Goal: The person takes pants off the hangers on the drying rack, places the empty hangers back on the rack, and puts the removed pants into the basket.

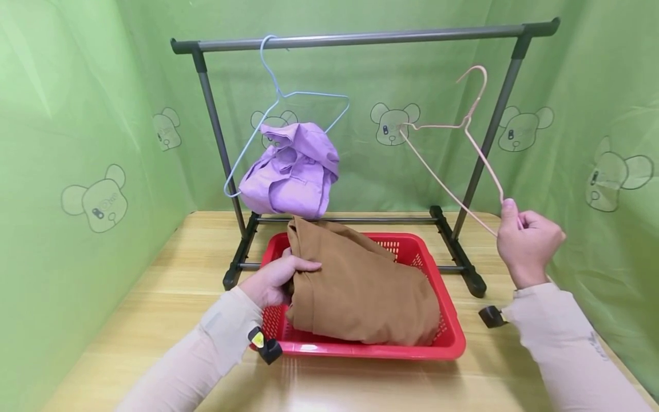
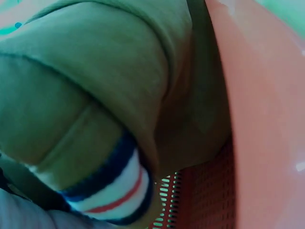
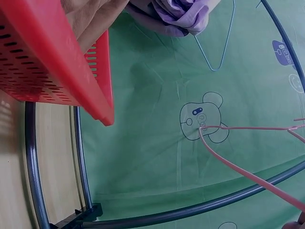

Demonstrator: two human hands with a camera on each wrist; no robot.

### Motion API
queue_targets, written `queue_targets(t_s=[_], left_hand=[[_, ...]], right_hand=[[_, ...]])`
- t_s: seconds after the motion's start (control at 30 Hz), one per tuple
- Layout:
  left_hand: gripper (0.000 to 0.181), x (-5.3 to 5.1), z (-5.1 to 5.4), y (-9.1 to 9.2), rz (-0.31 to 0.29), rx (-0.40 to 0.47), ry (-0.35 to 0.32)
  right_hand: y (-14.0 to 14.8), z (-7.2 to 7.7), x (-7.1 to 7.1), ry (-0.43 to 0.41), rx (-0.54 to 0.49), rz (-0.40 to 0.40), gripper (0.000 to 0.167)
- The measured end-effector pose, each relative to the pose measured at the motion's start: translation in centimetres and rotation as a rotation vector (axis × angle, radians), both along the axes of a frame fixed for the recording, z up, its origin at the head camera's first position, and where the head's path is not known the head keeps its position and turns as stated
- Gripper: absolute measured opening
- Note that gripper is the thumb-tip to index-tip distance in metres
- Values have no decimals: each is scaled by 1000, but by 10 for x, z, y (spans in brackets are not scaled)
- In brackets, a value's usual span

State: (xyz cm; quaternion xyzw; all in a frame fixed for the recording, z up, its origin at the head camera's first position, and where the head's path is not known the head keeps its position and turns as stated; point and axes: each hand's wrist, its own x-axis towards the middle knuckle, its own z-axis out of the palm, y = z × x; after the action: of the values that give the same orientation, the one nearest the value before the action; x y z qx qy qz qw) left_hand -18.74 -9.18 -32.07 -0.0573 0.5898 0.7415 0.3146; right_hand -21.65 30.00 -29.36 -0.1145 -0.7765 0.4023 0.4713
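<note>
A brown garment (image 1: 360, 286) lies bunched in the red basket (image 1: 453, 337); the left hand (image 1: 275, 278) grips its left edge, thumb on top and the other fingers hidden beneath. In the left wrist view the brown cloth (image 2: 95, 52) shows a white, navy and red striped band (image 2: 116, 191). The right hand (image 1: 530, 240) grips a pink hanger (image 1: 437, 180) by its lower corner, right of the basket, hook upward. The right wrist view shows part of the pink hanger (image 3: 238, 168), with a bit of the hand at the lower right corner.
A dark metal rack (image 1: 360, 39) stands behind the basket. From its left part hangs a blue hanger (image 1: 250, 139) with a purple garment (image 1: 293, 177) bunched on it, just above the basket's back rim. Green curtains (image 1: 67, 143) enclose the wooden table (image 1: 149, 309).
</note>
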Motion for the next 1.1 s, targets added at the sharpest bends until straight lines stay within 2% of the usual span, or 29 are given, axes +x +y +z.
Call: queue_targets(t_s=[0.33,0.5,0.63,0.73,0.9,1.1], left_hand=[[36,-5,-1,1,-19,-93,-11],[53,-6,-1,2,-2,-133,47],[78,-7,1,2,49,-156,104],[90,-7,3,4,70,-181,155],[95,-9,5,5,66,-232,212],[100,-11,8,4,43,-319,239]], right_hand=[[0,-2,1,-21,-8,1,51],[-3,0,5,-5,-13,-1,51],[-1,-1,3,-6,-11,-7,51],[3,-4,0,-11,-10,-10,51],[8,-8,-3,-9,1,-13,51],[8,-8,-3,-18,-3,-13,50]])
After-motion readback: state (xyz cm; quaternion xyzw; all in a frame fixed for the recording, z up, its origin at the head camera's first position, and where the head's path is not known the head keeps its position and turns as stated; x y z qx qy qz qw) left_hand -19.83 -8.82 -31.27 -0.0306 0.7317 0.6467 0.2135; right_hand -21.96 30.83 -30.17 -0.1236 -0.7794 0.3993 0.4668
